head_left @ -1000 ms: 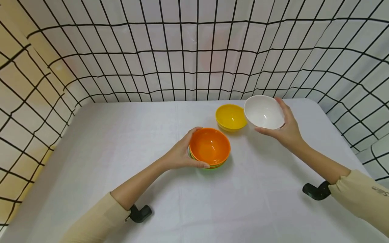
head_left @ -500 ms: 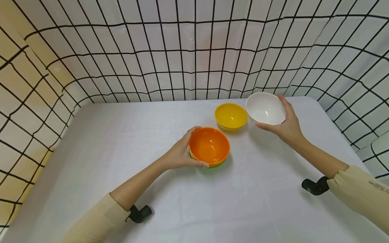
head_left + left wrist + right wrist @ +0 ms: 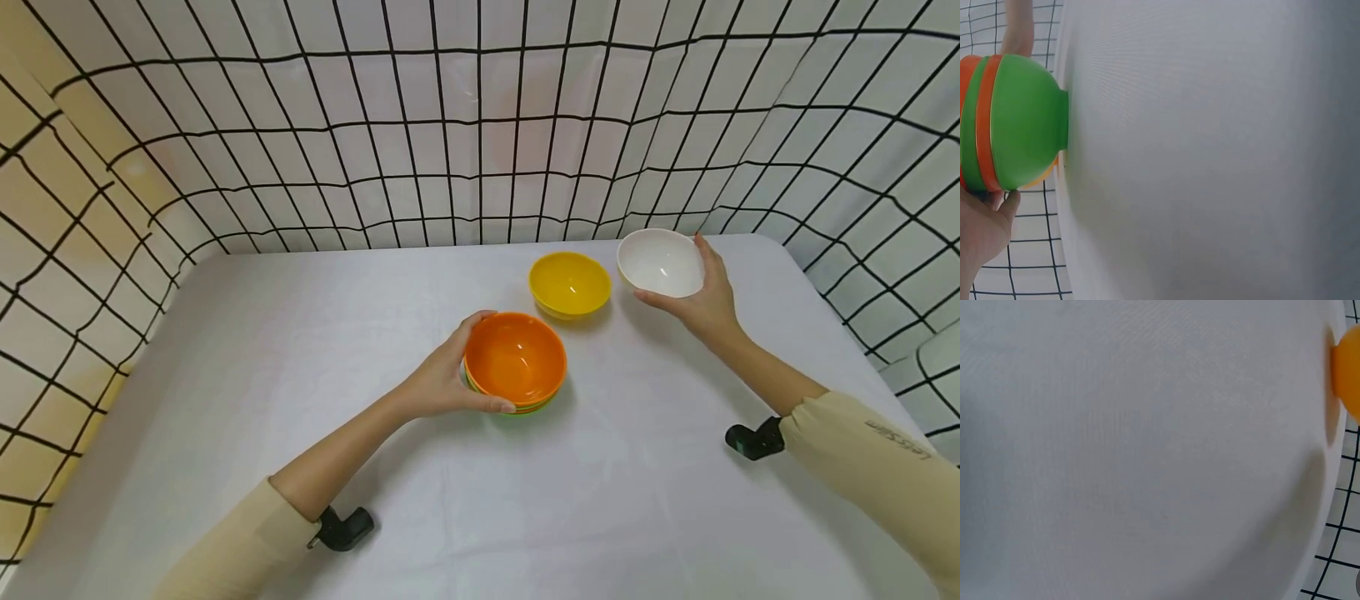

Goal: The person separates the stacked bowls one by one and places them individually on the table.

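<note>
head view: left hand (image 3: 450, 386) grips upright bowl stack (image 3: 516, 358), right hand (image 3: 707, 305) grips white bowl (image 3: 658, 263), mouths upward.

Beige sleeves (image 3: 855, 467), the right one bearing dark lettering (image 3: 898, 439), each have a black, elbow-shaped wrist camera (image 3: 345, 530) at the cuff (image 3: 294, 500).

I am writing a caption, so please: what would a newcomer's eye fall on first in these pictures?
The orange bowl comes first, topping a stack near the middle of the head view, held by the left grip. Behind it, to the right, stands a yellow bowl; farther right, the right grip holds a white bowl.
</note>
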{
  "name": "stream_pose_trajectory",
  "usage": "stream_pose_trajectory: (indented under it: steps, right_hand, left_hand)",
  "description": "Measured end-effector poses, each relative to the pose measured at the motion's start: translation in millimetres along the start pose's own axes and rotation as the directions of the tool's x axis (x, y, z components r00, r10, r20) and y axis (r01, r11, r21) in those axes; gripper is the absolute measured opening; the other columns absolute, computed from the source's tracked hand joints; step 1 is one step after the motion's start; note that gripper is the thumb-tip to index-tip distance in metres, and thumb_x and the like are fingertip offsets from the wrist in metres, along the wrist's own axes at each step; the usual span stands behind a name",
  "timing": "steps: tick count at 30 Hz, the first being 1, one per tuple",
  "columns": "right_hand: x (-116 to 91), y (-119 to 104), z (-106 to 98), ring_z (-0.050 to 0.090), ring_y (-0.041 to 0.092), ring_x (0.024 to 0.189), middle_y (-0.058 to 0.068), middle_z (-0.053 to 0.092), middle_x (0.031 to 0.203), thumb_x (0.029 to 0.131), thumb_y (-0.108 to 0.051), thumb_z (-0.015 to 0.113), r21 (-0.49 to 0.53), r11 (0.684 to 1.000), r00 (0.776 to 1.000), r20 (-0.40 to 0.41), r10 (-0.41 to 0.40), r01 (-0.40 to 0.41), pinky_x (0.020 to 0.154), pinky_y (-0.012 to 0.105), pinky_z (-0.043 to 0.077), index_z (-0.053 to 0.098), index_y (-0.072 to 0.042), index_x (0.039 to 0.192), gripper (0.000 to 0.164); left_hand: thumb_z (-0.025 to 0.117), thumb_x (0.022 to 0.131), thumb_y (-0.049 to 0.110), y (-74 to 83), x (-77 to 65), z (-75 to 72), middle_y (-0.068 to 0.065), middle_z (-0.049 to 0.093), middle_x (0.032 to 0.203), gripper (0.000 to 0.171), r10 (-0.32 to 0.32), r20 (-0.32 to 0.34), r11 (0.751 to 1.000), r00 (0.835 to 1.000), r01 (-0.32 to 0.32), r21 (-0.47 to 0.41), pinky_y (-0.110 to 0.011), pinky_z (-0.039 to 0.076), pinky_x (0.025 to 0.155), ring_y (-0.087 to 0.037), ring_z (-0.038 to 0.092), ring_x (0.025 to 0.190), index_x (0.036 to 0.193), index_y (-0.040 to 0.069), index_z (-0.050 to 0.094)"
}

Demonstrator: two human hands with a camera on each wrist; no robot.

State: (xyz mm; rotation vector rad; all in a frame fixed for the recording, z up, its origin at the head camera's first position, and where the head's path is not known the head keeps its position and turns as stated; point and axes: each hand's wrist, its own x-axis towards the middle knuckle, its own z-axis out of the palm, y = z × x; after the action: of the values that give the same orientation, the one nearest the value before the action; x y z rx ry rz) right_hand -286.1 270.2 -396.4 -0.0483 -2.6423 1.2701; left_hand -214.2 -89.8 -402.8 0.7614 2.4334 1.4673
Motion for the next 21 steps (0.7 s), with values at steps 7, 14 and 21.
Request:
stream_pose_trajectory:
  steps: [7, 14, 21]
  right_hand:
    - [5.9, 12.6, 6.7, 0.024, 0.039, 0.132, 0.015, 0.014, 0.151, 0.067, -0.038, 0.081, -0.018, 1.000, 1.000, -0.009, 0.021, -0.021, 0.104, 0.060, 0.025, 0.007, -0.013, 0.149, 0.113]
    - [5.2, 21.7, 11.9, 0.021, 0.041, 0.133, 0.017, 0.012, 0.151, 0.067, -0.042, 0.079, -0.048, 0.997, 0.998, -0.001, 0.058, -0.058, 0.104, 0.061, 0.024, 0.004, -0.013, 0.149, 0.115]
    - [3.9, 26.8, 14.2, 0.022, 0.043, 0.131, 0.019, 0.012, 0.151, 0.067, -0.044, 0.079, -0.065, 0.995, 0.997, 0.021, 0.077, -0.076, 0.104, 0.061, 0.024, 0.003, -0.011, 0.149, 0.116]
  left_hand:
    - [0.085, 0.060, 0.038, 0.1, 0.0, 0.2, 0.012, 0.037, 0.137, 0.105, -0.009, -0.001, 1.000, 1.000, 0.009, 0.002, -0.041, 0.039, 0.101, -0.010, 0.039, 0.123, 0.142, 0.028, 0.020]
    - [0.085, 0.061, 0.037, -0.3, -0.3, 0.0, 0.012, 0.038, 0.137, 0.105, -0.009, 0.001, 1.000, 1.000, 0.009, 0.006, -0.042, 0.038, 0.101, -0.010, 0.039, 0.123, 0.143, 0.025, 0.020]
    - [0.085, 0.061, 0.037, 1.1, -0.9, -0.3, 0.013, 0.038, 0.136, 0.105, -0.026, 0.000, 1.000, 1.000, 0.026, 0.002, -0.041, 0.039, 0.101, -0.010, 0.039, 0.123, 0.143, 0.023, 0.021]
